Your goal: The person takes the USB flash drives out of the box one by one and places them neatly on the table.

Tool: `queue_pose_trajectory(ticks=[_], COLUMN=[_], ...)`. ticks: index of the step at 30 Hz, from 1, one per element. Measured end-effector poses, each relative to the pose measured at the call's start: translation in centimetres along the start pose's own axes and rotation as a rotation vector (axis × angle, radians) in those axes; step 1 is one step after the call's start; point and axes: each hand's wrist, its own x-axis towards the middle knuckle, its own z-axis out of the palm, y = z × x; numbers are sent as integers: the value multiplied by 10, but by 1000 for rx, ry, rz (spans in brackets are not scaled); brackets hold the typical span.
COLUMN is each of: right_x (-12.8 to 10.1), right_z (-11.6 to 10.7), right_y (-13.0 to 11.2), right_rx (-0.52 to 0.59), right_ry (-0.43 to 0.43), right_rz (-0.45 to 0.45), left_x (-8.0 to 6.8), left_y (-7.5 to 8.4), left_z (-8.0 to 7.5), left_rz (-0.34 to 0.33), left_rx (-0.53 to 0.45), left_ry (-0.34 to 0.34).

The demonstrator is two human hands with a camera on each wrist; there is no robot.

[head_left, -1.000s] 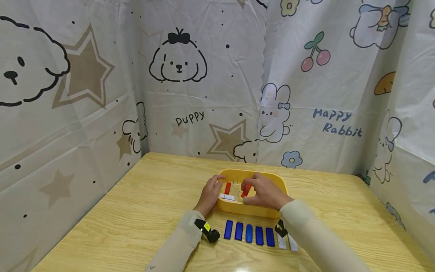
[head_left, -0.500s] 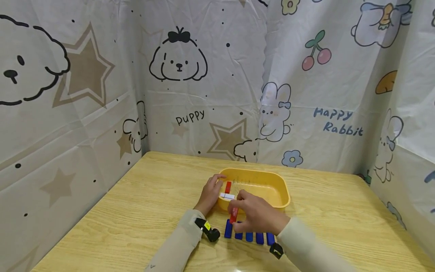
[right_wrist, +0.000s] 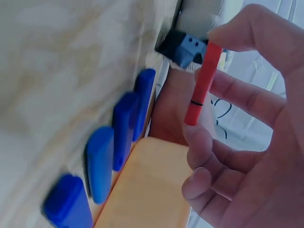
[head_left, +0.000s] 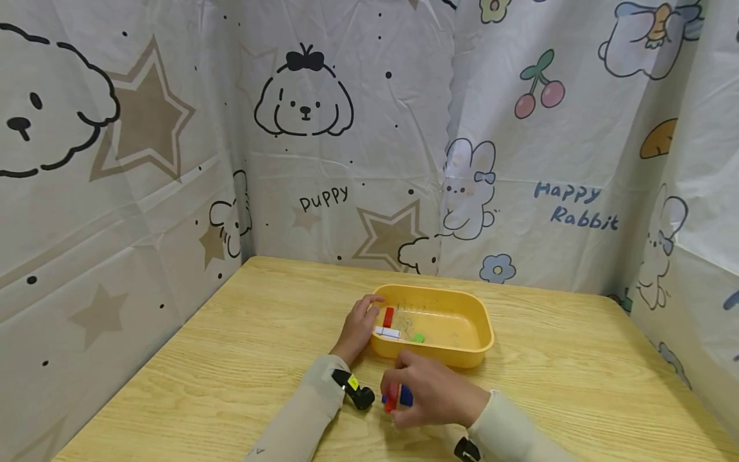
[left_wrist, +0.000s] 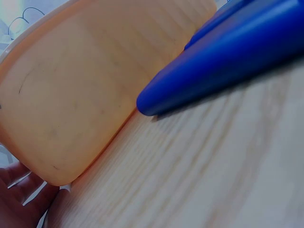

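My right hand (head_left: 435, 393) pinches a slim red bar (right_wrist: 204, 85) between thumb and fingertip, and a thin black line crosses the bar near one end. It hovers over a row of flat blue bars (right_wrist: 99, 164) on the table, hiding most of them in the head view. My left hand (head_left: 356, 328) rests at the left end of a yellow plastic tub (head_left: 433, 354), fingers over its rim. Inside the tub lie another red bar (head_left: 389, 316), a white bar (head_left: 387, 333) and a small green piece (head_left: 418, 337).
The wooden table (head_left: 277, 321) carries the tub and the row. A printed curtain (head_left: 323, 167) stands around its back and sides. Black wrist cameras sit on both sleeves, the left one (head_left: 360, 398) close to the row's left end.
My right hand has lifted the red bar out of the tub and carried it toward me and slightly left, over the blue row. The green piece now shows. My left hand stays put.
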Motion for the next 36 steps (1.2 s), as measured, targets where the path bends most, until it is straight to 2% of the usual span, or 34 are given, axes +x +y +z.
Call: queue_pose_trajectory(ticks=[4,12,26,36], right_x=[-1,-2,-5,-4], right_z=[4,12,21,21], right_y=[-5,-10,-17,-19], right_rx=[33,36,93,74], right_ry=[-36,-55,-163,-170], right_rz=[10,-33,45,59], left_x=[0,0,0,1], left_y=[0,-2,-2,-2], left_z=[0,1,1,0], left_rz=[-8,-12,11,8], left_rx=[0,4,15,5], left_ry=[-1,0,-6,-10])
